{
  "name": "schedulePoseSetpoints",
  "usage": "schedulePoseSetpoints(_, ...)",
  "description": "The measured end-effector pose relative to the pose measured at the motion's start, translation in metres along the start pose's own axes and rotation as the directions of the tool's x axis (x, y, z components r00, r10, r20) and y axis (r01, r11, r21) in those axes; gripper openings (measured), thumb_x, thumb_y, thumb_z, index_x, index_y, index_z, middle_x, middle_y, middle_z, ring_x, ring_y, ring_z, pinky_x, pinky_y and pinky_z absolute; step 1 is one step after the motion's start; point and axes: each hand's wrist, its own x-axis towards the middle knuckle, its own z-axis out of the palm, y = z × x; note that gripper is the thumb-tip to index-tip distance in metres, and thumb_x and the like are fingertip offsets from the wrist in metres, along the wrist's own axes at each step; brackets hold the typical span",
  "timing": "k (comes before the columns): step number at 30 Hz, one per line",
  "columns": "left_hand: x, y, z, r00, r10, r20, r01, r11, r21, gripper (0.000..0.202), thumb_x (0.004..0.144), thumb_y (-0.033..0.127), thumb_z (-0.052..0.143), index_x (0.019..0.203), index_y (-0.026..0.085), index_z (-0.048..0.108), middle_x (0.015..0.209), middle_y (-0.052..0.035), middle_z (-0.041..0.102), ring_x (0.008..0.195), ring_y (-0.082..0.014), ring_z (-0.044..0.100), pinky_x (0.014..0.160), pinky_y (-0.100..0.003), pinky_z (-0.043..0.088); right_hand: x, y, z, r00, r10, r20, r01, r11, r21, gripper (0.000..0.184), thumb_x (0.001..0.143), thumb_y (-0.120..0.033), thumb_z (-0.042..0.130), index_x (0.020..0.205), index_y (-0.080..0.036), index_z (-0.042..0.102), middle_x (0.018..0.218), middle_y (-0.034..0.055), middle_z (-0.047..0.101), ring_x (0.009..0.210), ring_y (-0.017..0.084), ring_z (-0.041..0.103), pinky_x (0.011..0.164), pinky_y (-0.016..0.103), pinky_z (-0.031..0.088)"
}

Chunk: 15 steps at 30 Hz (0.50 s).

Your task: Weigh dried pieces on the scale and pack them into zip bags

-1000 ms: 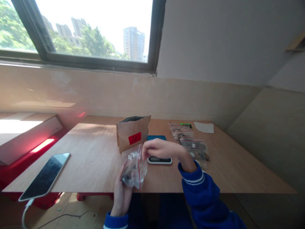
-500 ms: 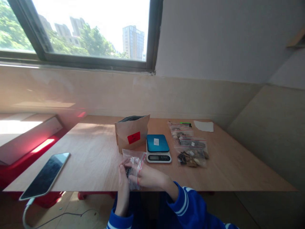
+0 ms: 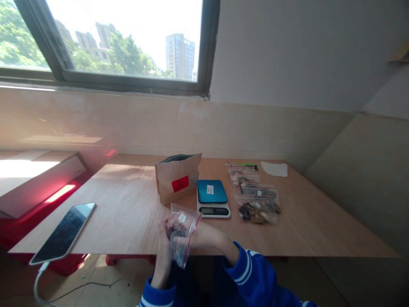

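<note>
Head view: a clear zip bag [image 3: 184, 217], red-edged and white-labelled, with dark pieces bunched inside, sat over the front edge of the wooden table [image 3: 128, 213], pinched narrowly between curled fingers of the left hand [image 3: 162, 260] and right hand [image 3: 200, 237].

Nothing was legible: the red label [image 3: 180, 183] on the kraft paper bag [image 3: 166, 187], the white label [image 3: 210, 189] on the blue digital scale [image 3: 219, 192], and the white tag [image 3: 182, 218] on the zip bag [image 3: 180, 255] were too small to read.
</note>
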Motion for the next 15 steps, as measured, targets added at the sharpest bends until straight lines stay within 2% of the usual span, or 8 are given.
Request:
schedulePoseSetpoints(3,-0.004,0.005,0.003,1.0,-0.028,-0.009,0.028,0.999,-0.036,0.058,0.074,0.07,0.052,0.096,0.018,0.067,0.089,-0.0081,0.073,0.088,-0.023,0.068,0.08,-0.032,0.051,0.002,0.001,-0.001,0.999,0.037,0.016,-0.038,0.997,0.072,0.024,0.076,-0.004,0.061,0.094,-0.018,0.054,0.116,0.0053,0.056,0.113,0.017,0.053,0.1,0.031,0.042)
schedulePoseSetpoints(7,-0.007,0.006,0.005,0.999,-0.047,-0.01,0.047,0.997,-0.059,0.056,0.078,0.067,0.049,0.105,0.02,0.063,0.094,-0.0063,0.072,0.093,-0.0207,0.068,0.084,-0.03,0.05,0.004,0.009,0.001,0.999,0.023,0.029,-0.025,0.996,0.08,0.026,0.074,-0.007,0.064,0.097,-0.018,0.055,0.116,0.0055,0.054,0.111,0.018,0.053,0.099,0.031,0.042)
schedulePoseSetpoints(12,-0.008,0.007,0.003,0.991,-0.13,-0.004,0.129,0.988,-0.081,0.061,0.081,0.067,0.046,0.116,0.018,0.057,0.099,-0.0097,0.072,0.095,-0.0239,0.068,0.089,-0.038,0.049,0.005,0.023,0.003,1.0,0.006,0.008,-0.008,0.948,0.319,0.018,0.073,-0.018,0.068,0.083,-0.018,0.054,0.098,0.0023,0.056,0.087,0.014,0.057,0.087,0.03,0.047)
schedulePoseSetpoints(15,-0.006,0.005,0.0,0.992,-0.124,0.011,0.124,0.991,-0.05,0.057,0.079,0.061,0.055,0.114,0.017,0.06,0.106,-0.0104,0.071,0.102,-0.0252,0.065,0.095,-0.039,0.046,0.005,0.028,0.001,1.0,0.012,-0.002,-0.011,0.943,0.332,0.018,0.073,-0.019,0.069,0.082,-0.017,0.055,0.094,0.0013,0.057,0.084,0.013,0.056,0.086,0.03,0.047)
